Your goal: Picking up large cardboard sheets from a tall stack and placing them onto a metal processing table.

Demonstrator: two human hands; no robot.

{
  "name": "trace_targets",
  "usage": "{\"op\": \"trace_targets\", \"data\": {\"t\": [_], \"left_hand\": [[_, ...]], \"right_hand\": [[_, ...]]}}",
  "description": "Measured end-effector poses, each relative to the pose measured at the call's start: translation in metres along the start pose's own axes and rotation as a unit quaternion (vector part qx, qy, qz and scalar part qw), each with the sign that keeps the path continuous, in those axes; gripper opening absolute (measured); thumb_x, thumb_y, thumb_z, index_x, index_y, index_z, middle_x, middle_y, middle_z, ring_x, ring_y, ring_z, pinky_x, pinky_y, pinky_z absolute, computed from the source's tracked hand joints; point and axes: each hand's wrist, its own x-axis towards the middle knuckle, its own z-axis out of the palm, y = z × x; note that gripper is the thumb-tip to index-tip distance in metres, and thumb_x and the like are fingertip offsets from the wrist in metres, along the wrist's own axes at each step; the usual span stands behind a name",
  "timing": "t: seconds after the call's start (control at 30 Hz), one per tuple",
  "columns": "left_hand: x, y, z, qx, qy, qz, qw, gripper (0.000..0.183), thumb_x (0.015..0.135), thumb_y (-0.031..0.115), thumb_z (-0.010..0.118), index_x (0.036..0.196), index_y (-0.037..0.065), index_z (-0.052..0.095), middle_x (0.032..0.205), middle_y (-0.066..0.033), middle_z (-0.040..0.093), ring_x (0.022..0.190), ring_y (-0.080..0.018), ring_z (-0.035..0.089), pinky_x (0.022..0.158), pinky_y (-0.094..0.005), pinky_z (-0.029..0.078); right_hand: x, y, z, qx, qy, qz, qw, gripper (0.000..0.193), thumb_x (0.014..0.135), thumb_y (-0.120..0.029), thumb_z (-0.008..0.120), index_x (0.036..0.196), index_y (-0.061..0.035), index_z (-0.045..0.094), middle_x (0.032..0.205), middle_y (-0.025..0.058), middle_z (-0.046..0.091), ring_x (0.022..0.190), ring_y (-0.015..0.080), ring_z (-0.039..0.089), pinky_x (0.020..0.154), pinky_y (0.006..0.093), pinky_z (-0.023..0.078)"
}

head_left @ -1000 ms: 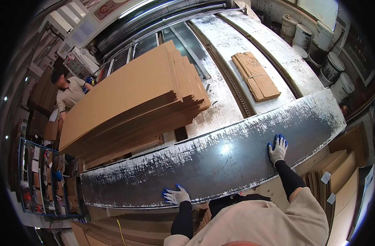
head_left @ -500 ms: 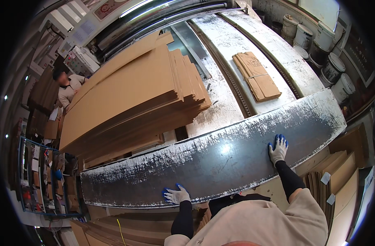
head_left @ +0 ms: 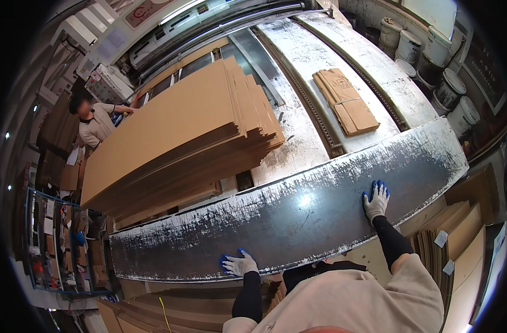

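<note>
Both of my hands rest on a long dark metal table (head_left: 287, 227) with worn white edges. My left hand (head_left: 240, 263), in a white glove with blue fingertips, lies near the front edge with its fingers spread. Farther right, my right hand (head_left: 377, 201), gloved the same way, is laid flat with its fingers outstretched. Neither hand holds anything. Beyond the table, to the left, stands a tall stack of flat brown cardboard sheets (head_left: 170, 116). A strapped bundle of folded cardboard (head_left: 346, 102) lies on the white machine bed (head_left: 298, 133) behind the table.
At the far left a person (head_left: 98, 122) stands beside the stack, one arm stretched toward the machine's rollers (head_left: 231, 28). White buckets (head_left: 450, 91) line the right wall. Cardboard sheets (head_left: 453, 238) lean at the near right. A blue-framed rack (head_left: 65, 244) stands on the left.
The top cardboard sheet has left the stack and moved away into the machine at the back. The other person has straightened and reaches forward. My hands have stayed in place.
</note>
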Motion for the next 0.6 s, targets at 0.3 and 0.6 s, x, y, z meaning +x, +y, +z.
{"op": "trace_targets", "data": {"t": [0.3, 0.6], "left_hand": [[-0.001, 0.002, -0.005, 0.001, -0.017, -0.003, 1.000, 0.071, 0.085, 0.048, 0.044, 0.135, 0.001, 0.027, 0.139, -0.0227, 0.026, 0.130, -0.0328, 0.025, 0.108, -0.0459, 0.015], [0.002, -0.001, 0.003, 0.008, -0.010, 0.002, 1.000, 0.071, 0.086, 0.049, 0.042, 0.134, -0.001, 0.027, 0.140, -0.0229, 0.026, 0.130, -0.0331, 0.024, 0.108, -0.0459, 0.015]], "right_hand": [[0.000, 0.000, 0.001, 0.001, 0.002, 0.000, 1.000, 0.069, 0.081, -0.040, 0.051, 0.136, -0.0046, 0.029, 0.141, 0.0160, 0.027, 0.130, 0.0321, 0.022, 0.108, 0.0448, 0.012], [0.000, 0.001, 0.002, -0.005, -0.003, 0.005, 1.000, 0.071, 0.080, -0.040, 0.052, 0.137, -0.0052, 0.028, 0.141, 0.0159, 0.028, 0.131, 0.0317, 0.022, 0.108, 0.0449, 0.011]]}}
